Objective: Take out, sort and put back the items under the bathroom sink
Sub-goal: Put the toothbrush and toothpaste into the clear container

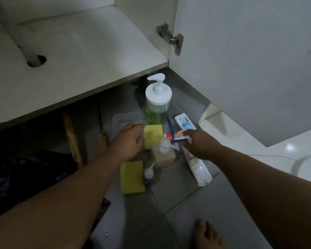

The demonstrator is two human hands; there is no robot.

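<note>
Bathroom items lie on the grey floor tiles in front of the open sink cabinet. My left hand reaches beside a yellow sponge, over a clear plastic container; its fingertips are blurred. My right hand pinches the end of a red and white toothpaste box. Between my hands stands a beige pump bottle. Behind stand a pump bottle of green liquid, a blue toothbrush and a white pack. Nearer me lie a second yellow sponge, a small dark bottle and a white tube.
The cabinet door stands open on the right, hung on a metal hinge. A drain pipe passes through the cabinet floor at the left. Dark fabric lies at the lower left. A bare foot rests on the tiles.
</note>
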